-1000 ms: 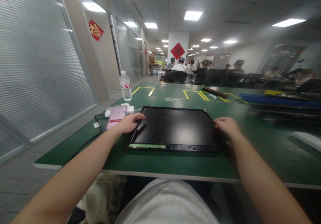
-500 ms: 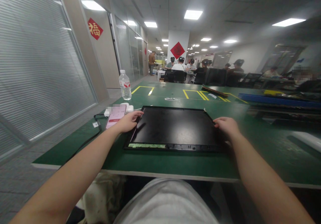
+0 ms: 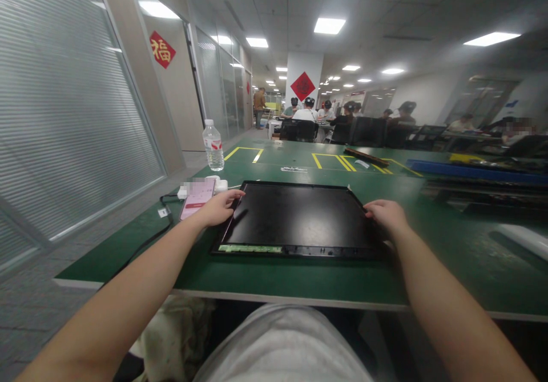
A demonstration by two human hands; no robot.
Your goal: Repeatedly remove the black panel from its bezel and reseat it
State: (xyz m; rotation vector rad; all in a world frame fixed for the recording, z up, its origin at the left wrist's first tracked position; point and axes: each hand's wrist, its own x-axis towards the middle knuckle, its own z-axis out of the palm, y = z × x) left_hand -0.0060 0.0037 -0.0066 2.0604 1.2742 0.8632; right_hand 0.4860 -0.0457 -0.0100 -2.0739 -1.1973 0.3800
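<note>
Plainly, a thin black panel (image 3: 299,216) is seen lying flat on the green table (image 3: 449,256), between the two sets of fingertips. It is rectangular and glossy, and a narrow green strip (image 3: 250,249) is set along its near edge, on the wrist side of the fingers.

The left hand (image 3: 216,208) is placed at the panel's left edge. Its fingers (image 3: 233,196) are half curled, and the tips are laid on the dark rim. The right hand (image 3: 387,215) is placed at the right edge, with its fingers (image 3: 371,205) bent likewise and laid over that rim. Whether the panel is actually gripped or only touched cannot be told for either hand.

Both forearms are stretched forward over the table's near edge, palms turned down, wrists kept low. A phone (image 3: 197,197) with a pink screen is seen just outside the left knuckles, and a water bottle (image 3: 213,145) is stood well beyond the left fingertips.
</note>
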